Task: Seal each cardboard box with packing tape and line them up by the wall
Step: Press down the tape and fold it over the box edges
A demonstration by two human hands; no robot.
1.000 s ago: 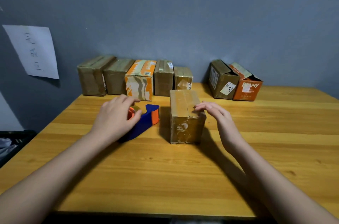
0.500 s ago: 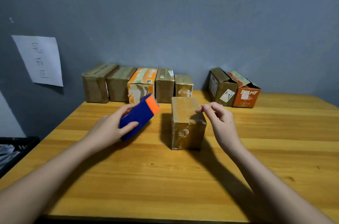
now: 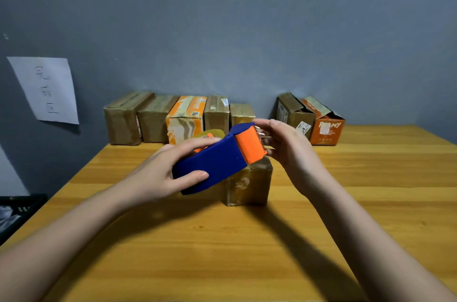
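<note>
- A sheet of paper is seen taped to the wall at far left.
- Five boxes are lined up against the wall on the table; they look taped over.
- The tape dispenser is gripped by the left hand, thumb underneath and fingers over the top, and is held raised above the table with its orange end tilted up to the right.
- The dispenser is judged light and rigid; it is best held by the blue body, clear of the toothed cutter.
- The box being sealed stands mid-table, partly hidden behind the dispenser. It is judged light, stiff and glossy with tape, so it is best steadied by its sides.
- The right hand is curled at the orange end, apparently pinching the tape end; the tape itself cannot be made out.
- Two boxes with raised flaps stand apart at right by the wall.
</note>
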